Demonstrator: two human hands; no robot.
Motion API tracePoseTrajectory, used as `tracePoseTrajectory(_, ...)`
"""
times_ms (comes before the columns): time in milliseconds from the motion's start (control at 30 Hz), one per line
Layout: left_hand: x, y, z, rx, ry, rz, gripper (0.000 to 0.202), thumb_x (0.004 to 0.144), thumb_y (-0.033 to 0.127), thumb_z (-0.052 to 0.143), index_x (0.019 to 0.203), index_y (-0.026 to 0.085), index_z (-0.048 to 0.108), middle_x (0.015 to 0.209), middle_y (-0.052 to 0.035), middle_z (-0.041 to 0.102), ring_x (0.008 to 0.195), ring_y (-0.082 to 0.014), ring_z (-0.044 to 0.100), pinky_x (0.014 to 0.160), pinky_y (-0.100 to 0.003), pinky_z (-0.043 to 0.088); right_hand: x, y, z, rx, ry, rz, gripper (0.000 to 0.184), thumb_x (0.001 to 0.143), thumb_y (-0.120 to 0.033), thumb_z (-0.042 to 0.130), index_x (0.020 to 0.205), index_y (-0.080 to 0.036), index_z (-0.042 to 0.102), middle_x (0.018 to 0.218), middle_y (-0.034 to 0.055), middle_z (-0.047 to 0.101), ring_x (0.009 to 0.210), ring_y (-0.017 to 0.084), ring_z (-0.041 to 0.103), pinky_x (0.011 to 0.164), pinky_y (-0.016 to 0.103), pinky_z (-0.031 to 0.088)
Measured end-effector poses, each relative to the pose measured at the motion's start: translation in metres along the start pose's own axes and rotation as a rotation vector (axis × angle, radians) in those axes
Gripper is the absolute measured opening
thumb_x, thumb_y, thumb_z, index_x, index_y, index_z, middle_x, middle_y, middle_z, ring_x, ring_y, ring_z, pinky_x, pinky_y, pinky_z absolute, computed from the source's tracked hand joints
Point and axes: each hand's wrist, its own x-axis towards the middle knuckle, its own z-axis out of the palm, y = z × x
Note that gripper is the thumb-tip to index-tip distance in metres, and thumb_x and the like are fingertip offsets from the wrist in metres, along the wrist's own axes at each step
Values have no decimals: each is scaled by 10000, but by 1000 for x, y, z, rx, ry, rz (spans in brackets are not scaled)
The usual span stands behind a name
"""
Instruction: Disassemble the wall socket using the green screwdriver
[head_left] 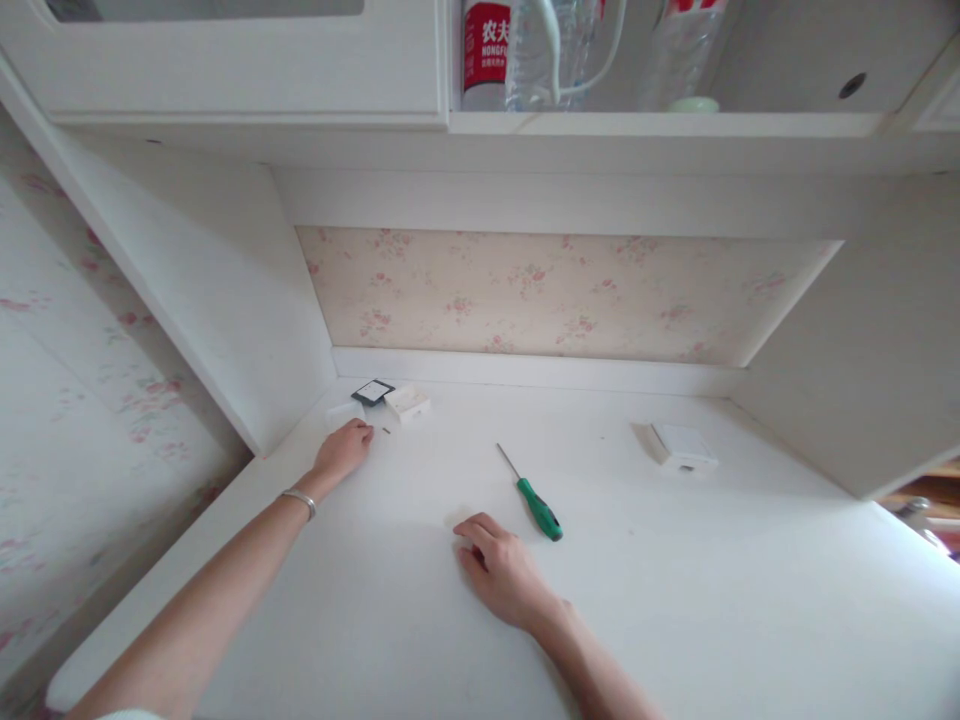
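Observation:
My left hand [345,450] reaches to the back left of the white tabletop, its fingers closed together. Whatever they may hold is hidden. Just right of its fingertips lies a small dark screw-like piece [386,430]. Behind that hand are a pale translucent piece [343,413], a dark flat square with a white label [373,391] and a small white box [408,402]. Near the middle, my right hand [502,572] rests on the table, fingers loosely bent, thumb apart from them, holding nothing. Beyond it and to its right lies a green-handled screwdriver [538,508], not touched.
To the right on the white table [712,580] sits a white square box [682,446] with a dark slot. White side panels and a back rail frame the tabletop. An overhead shelf [637,124] holds clear plastic bottles, one red-labelled bottle [486,50] and a white cable.

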Motion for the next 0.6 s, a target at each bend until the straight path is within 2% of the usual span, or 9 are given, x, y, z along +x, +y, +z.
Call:
tracePoseTrajectory(100,2,-7,-2,23,23,-3,343,914,293,374,1025,240,694,1155,-37,623,954,-194,622,830,-264,451,1,0,-2,-25,26,-21,264,890,-163,423,1092,-224,580,1097,38,606,908,146,602,805,258,464)
tracePoseTrajectory(200,-1,-12,-4,46,68,-15,350,905,294,376,1070,226,677,1161,-62,604,972,-213,611,857,-296,453,2,3,-10,-147,147,2,236,913,-186,401,1049,-222,591,1049,44,613,944,163,572,836,280,443)
tracePoseTrajectory(267,-4,-17,-5,82,135,-47,369,902,310,378,1111,195,659,1168,-100,587,1014,-247,586,902,-337,438,2,8,-19,-290,269,83,226,918,-214,404,1042,-217,594,1048,59,609,967,191,547,863,323,421)
tracePoseTrajectory(367,-6,-28,-5,136,199,-113,404,898,284,369,1164,128,629,1196,-161,572,1052,-294,560,948,-399,415,1,17,-34,-529,402,304,250,885,-265,472,1107,-215,576,1137,90,569,991,248,513,843,394,405)
tracePoseTrajectory(467,-5,-37,-2,126,142,-112,406,890,213,344,1131,93,647,1168,-172,605,1018,-288,587,938,-390,432,0,26,-41,-673,405,477,349,853,-304,517,1193,-225,536,1237,113,510,1052,306,476,805,428,396)
tracePoseTrajectory(600,1,-34,4,93,95,-71,406,878,176,347,1140,103,648,1185,-146,620,1057,-269,588,965,-352,425,-1,36,-40,-651,305,520,379,869,-293,486,1245,-243,496,1213,130,527,1041,312,487,774,417,394)
